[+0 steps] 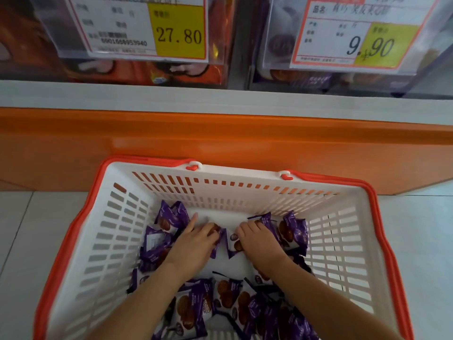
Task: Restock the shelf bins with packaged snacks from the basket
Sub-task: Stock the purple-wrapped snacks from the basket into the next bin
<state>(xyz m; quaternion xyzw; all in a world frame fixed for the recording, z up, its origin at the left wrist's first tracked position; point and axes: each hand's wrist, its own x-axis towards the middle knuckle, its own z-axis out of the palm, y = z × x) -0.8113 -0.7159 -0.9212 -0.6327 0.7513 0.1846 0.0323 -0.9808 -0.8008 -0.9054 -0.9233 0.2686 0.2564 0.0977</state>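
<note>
Snack packets (193,307) lie in the basket (343,241), before the shelf bins (367,77).

Two bare forearms enter from bottom edge, no sleeves in view. Left hand (196,241) bare: no glove, ring or watch showing. Right hand (259,238) likewise bare, wrist unadorned. Fingers (193,220) slim, nails short and unpainted where visible. Slight motion blur softens edges of both forearms. Rest of person out of frame.
</note>
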